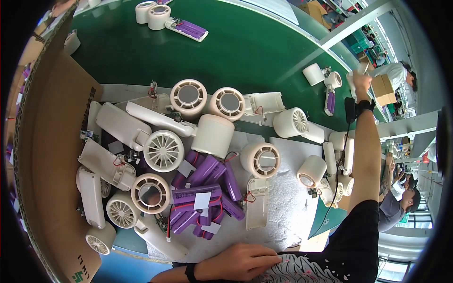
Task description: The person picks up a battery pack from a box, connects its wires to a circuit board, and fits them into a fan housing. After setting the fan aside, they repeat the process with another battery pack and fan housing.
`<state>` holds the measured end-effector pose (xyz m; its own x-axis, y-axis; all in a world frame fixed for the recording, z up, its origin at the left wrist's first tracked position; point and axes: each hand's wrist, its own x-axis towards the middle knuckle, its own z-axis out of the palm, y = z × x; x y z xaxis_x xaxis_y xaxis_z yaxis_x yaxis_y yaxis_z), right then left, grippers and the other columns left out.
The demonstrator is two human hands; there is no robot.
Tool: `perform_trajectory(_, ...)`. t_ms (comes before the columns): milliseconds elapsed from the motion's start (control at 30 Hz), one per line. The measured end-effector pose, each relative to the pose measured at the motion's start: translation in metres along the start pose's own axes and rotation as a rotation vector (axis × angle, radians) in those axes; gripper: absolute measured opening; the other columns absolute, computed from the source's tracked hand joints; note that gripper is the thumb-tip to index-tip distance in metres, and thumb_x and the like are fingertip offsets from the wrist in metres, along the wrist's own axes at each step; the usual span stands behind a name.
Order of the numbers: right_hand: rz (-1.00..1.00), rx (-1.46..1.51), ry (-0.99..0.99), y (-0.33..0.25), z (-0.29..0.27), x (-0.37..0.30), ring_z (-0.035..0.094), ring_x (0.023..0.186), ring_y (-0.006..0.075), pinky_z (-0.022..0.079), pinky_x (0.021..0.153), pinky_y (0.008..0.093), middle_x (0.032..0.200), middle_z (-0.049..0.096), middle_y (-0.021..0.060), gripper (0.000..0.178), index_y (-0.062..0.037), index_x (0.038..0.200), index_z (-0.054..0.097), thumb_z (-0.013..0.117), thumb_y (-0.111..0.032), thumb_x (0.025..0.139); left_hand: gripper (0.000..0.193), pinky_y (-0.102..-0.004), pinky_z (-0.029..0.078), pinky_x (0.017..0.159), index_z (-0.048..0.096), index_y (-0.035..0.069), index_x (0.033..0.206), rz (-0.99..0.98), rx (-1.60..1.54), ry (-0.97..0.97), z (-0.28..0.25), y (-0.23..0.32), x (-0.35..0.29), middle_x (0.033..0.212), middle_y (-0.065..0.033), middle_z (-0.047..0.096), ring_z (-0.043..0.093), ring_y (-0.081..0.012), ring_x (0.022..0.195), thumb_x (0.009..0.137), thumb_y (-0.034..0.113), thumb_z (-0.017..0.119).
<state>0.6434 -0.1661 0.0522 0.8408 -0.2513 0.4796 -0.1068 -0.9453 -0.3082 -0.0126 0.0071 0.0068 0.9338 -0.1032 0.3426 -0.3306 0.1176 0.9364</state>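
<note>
The left hand [238, 261] is rested by the patterned shirt [302, 270], fingers bent, and the right hand [362, 83] is stretched out near an opened white fan [333, 79] — whether either grips anything cannot be told — while purple batteries [207, 170] are heaped on pale foam [297, 203] beside white fan parts [214, 136].

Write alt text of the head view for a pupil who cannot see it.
A person's right hand is outstretched near the right edge of a green table; the left hand is near the shirt. Purple batteries lie heaped among white fan parts, beside a cardboard box.
</note>
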Motion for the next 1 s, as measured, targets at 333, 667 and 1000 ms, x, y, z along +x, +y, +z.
perform_trajectory(333, -0.538, 0.171, -0.689, -0.107, -0.119, -0.152, 0.062, 0.071, 0.0207, 0.048, 0.068, 0.032, 0.082, 0.068, 0.0104, 0.055, 0.0047, 0.092, 0.07, 0.069, -0.046, 0.07, 0.027, -0.0322, 0.055, 0.068, 0.069, 0.008, 0.107, 0.046, 0.056, -0.004, 0.008, -0.002, -0.006, 0.101, -0.0063, 0.068, 0.067, -0.0223, 0.082, 0.08, 0.005, 0.069)
perform_trajectory(667, -0.38, -0.01, -0.834, -0.113, -0.096, -0.178, 0.062, 0.097, 0.021, 0.045, 0.086, 0.0327, 0.106, 0.067, 0.0137, 0.053, -0.0021, 0.094, 0.072, 0.07, -0.048, 0.068, 0.025, -0.0342, 0.055, 0.067, 0.069, 0.008, 0.104, 0.075, 0.126, 0.009, 0.012, -0.006, -0.009, 0.098, -0.0058, 0.068, 0.067, -0.0225, 0.081, 0.079, 0.008, 0.07)
perform_trajectory(1000, -0.367, 0.185, -1.071, -0.09, -0.048, -0.138, 0.067, 0.08, 0.0201, 0.053, 0.069, 0.0384, 0.086, 0.069, 0.0101, 0.047, -0.0019, 0.088, 0.071, 0.072, -0.045, 0.069, 0.023, -0.0355, 0.054, 0.068, 0.069, 0.006, 0.103, 0.079, 0.148, 0.022, 0.013, -0.005, -0.008, 0.095, -0.0064, 0.068, 0.066, -0.0241, 0.082, 0.08, 0.007, 0.068)
